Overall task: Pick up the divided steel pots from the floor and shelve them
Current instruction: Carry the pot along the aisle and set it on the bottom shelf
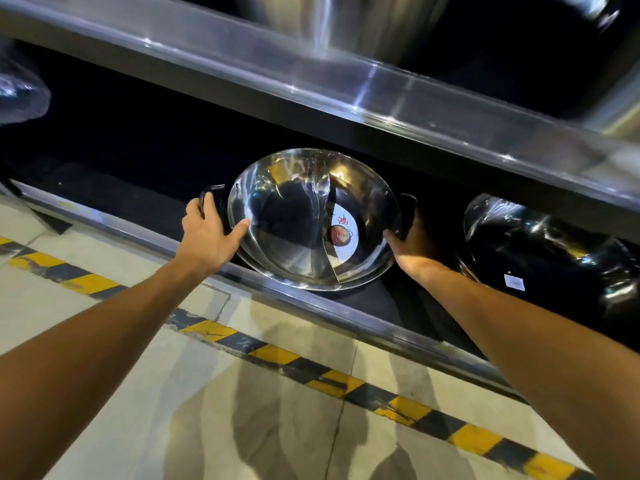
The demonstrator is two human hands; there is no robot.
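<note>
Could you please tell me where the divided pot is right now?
The divided pot is centre frame at the lower shelf front edge, held between left hand and right hand, left of a wrapped pot.

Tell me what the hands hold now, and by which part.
Both hold the divided steel pot: the left hand at its left black handle, the right hand at the right handle.

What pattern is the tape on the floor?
Yellow and black diagonal stripes on the floor tape, worn in places; seen in the head view.
</note>
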